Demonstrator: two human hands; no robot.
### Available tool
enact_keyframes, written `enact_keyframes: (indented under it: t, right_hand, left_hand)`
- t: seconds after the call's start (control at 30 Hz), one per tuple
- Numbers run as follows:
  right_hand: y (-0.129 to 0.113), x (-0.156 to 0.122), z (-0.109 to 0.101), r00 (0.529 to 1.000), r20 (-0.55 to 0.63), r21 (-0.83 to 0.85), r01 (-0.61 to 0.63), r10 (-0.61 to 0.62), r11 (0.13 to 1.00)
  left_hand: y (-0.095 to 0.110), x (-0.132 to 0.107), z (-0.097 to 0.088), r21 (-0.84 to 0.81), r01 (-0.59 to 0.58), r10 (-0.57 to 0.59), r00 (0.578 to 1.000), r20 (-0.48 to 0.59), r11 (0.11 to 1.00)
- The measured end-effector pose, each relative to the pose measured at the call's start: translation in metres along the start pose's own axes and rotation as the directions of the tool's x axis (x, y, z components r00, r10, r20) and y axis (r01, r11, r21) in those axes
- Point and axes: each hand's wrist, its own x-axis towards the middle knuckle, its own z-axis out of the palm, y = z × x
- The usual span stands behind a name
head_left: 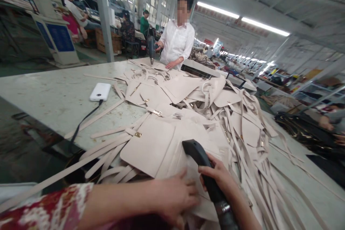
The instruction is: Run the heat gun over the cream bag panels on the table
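Note:
My right hand (222, 178) is wrapped round a black curved nozzle (198, 151) that looks like a vacuum cleaner handle, with a metal ring low on it. The nozzle's flat tip is over a beige bag piece (176, 154). Left of it, my left hand (178, 194) lies on the beige material with fingers stretched out, slightly blurred. Beside both hands is a flat beige bag panel (148, 147) with a small gold clasp (138, 134). Whatever lies under my left palm is hidden.
Many beige bag pieces (183, 88) with long straps are heaped across the table (54, 91). A white power bank (100, 91) with a black cable lies at left. Across the table, a co-worker (178, 41) holds a heat gun (151, 46). Black glossy goods (299, 133) are at right.

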Motion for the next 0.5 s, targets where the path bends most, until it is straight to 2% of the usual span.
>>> enact_keyframes:
  t: [0.13, 0.23, 0.3, 0.4, 0.47, 0.5]
  right_hand:
    - [0.009, 0.022, -0.007, 0.969, -0.221, -0.057, 0.101, -0.112, 0.993]
    - [0.009, 0.018, -0.008, 0.947, -0.293, -0.073, 0.113, -0.129, 0.991]
    - [0.006, 0.002, -0.004, 0.954, -0.275, -0.062, 0.105, -0.118, 0.993]
    - [0.001, -0.036, 0.004, 0.955, -0.273, -0.027, 0.113, -0.116, 0.993]
    - [0.001, -0.062, 0.007, 0.941, -0.324, -0.003, 0.102, -0.098, 0.995]
    - [0.001, -0.075, 0.007, 0.93, -0.359, 0.012, 0.087, -0.077, 0.996]
  left_hand:
    - [-0.028, -0.077, -0.045, 0.003, 0.142, -0.142, 0.989, 0.036, 0.99]
    - [-0.04, -0.106, -0.049, 0.032, 0.223, -0.223, 0.975, -0.012, 0.974]
    - [-0.042, -0.107, -0.039, 0.061, 0.224, -0.218, 0.972, -0.092, 0.973]
    - [-0.044, -0.091, -0.021, 0.121, 0.091, -0.073, 0.986, -0.149, 0.988]
    - [-0.047, -0.073, -0.023, 0.129, -0.001, 0.024, 0.984, -0.175, 0.992]
    - [-0.048, -0.063, -0.031, 0.108, 0.005, 0.019, 0.974, -0.225, 0.994]
